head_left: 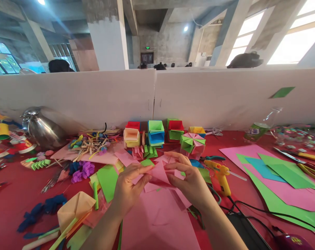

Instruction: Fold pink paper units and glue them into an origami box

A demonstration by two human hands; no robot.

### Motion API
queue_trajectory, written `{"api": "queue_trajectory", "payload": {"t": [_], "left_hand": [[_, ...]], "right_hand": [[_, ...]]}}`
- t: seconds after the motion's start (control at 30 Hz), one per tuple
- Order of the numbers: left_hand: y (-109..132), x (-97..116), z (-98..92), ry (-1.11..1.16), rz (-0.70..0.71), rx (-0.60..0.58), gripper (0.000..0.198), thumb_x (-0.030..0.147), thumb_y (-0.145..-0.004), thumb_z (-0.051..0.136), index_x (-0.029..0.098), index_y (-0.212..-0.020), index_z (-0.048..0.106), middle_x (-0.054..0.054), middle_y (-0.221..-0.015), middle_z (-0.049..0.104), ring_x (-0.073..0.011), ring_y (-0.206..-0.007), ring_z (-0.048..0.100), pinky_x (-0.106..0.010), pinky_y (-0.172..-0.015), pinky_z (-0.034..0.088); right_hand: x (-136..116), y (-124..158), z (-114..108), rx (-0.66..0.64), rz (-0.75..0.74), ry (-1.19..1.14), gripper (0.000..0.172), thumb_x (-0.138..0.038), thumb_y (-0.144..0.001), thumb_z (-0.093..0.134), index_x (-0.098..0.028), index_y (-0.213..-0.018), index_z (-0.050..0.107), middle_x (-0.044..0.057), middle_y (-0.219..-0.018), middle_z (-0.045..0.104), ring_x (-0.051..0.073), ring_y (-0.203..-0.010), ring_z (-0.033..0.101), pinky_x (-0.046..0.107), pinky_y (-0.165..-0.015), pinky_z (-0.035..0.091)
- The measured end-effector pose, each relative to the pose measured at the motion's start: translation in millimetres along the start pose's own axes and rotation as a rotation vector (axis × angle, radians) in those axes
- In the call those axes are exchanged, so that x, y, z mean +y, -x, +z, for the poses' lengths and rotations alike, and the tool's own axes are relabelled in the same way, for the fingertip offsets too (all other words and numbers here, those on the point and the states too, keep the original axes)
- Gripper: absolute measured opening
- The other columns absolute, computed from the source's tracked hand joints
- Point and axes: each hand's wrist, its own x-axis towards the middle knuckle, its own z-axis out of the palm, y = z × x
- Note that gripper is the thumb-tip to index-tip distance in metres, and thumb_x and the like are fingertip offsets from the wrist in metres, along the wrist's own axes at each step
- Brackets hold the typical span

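Under the head camera I am logging one folded pink paper (pixel 159 172), sitting between the two hands above a pink sheet (pixel 157 218). Left hand (pixel 132 187): thumb and forefinger are pinching its left side. Right hand (pixel 188 180): thumb and fingers are pinching its right side; the fingertips are covering part of the fold, so I am not making out its full shape. The sheet is running off the bottom edge, and its top is lying under scraps I cannot separate. Ahead, paper boxes (pixel 156 138) are standing in a row, stacked, their rear sides hidden. Right: a yellow glue gun (pixel 222 175), its cable (pixel 253 209) trailing toward a dark slab (pixel 246 229) that the forearm and the bottom edge are cutting off; coloured sheets (pixel 294 173) are overlapping; a clear bottle (pixel 259 128) is leaning, its contents unclear. Left: a steel kettle (pixel 44 130), tangled sticks (pixel 89 147) I am not counting, purple flowers (pixel 84 171), a peach paper form (pixel 75 208). Behind, a white partition (pixel 69 97) is hiding all but the heads (pixel 59 66) of people beyond.
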Motion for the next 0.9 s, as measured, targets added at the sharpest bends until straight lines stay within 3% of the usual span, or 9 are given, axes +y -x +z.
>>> {"api": "queue_trajectory", "payload": {"t": [0.13,0.3,0.43,0.57,0.67,0.8,0.9], "left_hand": [[-0.6,5.2,-2.7,0.048,-0.087,-0.046,0.016,0.025,-0.078,0.064,0.027,-0.092,0.072,-0.002,-0.088,0.065,-0.0141,-0.084,0.061,-0.023,-0.075,0.048],[-1.8,9.2,-5.8,0.02,-0.179,-0.073,0.012,0.029,-0.079,0.062,0.024,-0.084,0.073,-0.002,-0.091,0.066,-0.0151,-0.087,0.061,-0.025,-0.08,0.046],[-1.9,17.1,-7.5,-0.027,-0.191,-0.21,0.016,0.029,-0.078,0.063,0.024,-0.091,0.07,-0.002,-0.098,0.068,-0.0175,-0.094,0.06,-0.027,-0.085,0.044],[-0.7,20.4,-6.1,-0.007,-0.272,-0.346,0.023,0.033,-0.08,0.059,0.025,-0.099,0.07,-0.001,-0.087,0.071,-0.018,-0.082,0.063,-0.026,-0.075,0.047],[-1.2,15.7,-4.8,0.076,-0.361,-0.3,0.026,0.037,-0.081,0.057,0.022,-0.096,0.072,-0.002,-0.08,0.072,-0.0182,-0.075,0.063,-0.024,-0.066,0.047],[-2.8,7.0,-3.0,0.212,-0.447,-0.163,0.028,0.04,-0.076,0.062,0.016,-0.087,0.072,-0.004,-0.079,0.072,-0.0189,-0.073,0.064,-0.025,-0.067,0.048],[-2.8,5.5,-1.6,0.364,-0.465,-0.239,0.032,0.035,-0.073,0.067,0.017,-0.099,0.067,-0.005,-0.091,0.071,-0.0196,-0.082,0.064,-0.026,-0.071,0.049]], "right_hand": [[-0.9,-0.1,-1.6,-0.019,-0.048,0.048,0.02,-0.008,-0.069,0.056,-0.025,-0.067,0.067,0.002,-0.116,0.055,0.024,-0.114,0.043,0.045,-0.097,0.031],[-2.8,0.0,-2.4,-0.038,-0.077,0.102,0.019,-0.009,-0.071,0.057,-0.025,-0.068,0.068,0.003,-0.114,0.056,0.025,-0.112,0.044,0.046,-0.097,0.031],[-6.5,2.5,-0.6,-0.071,-0.104,0.157,0.018,-0.009,-0.071,0.058,-0.024,-0.07,0.069,0.004,-0.114,0.055,0.024,-0.111,0.045,0.044,-0.095,0.034],[-9.3,3.5,1.8,-0.127,-0.089,0.164,0.017,-0.011,-0.073,0.059,-0.023,-0.066,0.069,0.004,-0.115,0.055,0.023,-0.111,0.045,0.041,-0.094,0.037],[-9.0,2.0,-0.2,-0.119,-0.019,0.145,0.011,-0.022,-0.076,0.063,-0.023,-0.067,0.068,0.005,-0.116,0.056,0.025,-0.11,0.047,0.044,-0.094,0.037],[-8.6,0.7,-4.6,-0.096,-0.002,0.135,0.022,-0.033,-0.08,0.061,-0.021,-0.061,0.065,0.004,-0.113,0.057,0.024,-0.106,0.05,0.045,-0.091,0.038],[-10.0,1.5,-5.6,-0.092,-0.033,0.169,0.023,-0.032,-0.081,0.06,-0.022,-0.06,0.066,0.004,-0.109,0.058,0.024,-0.102,0.052,0.044,-0.088,0.04]]}}
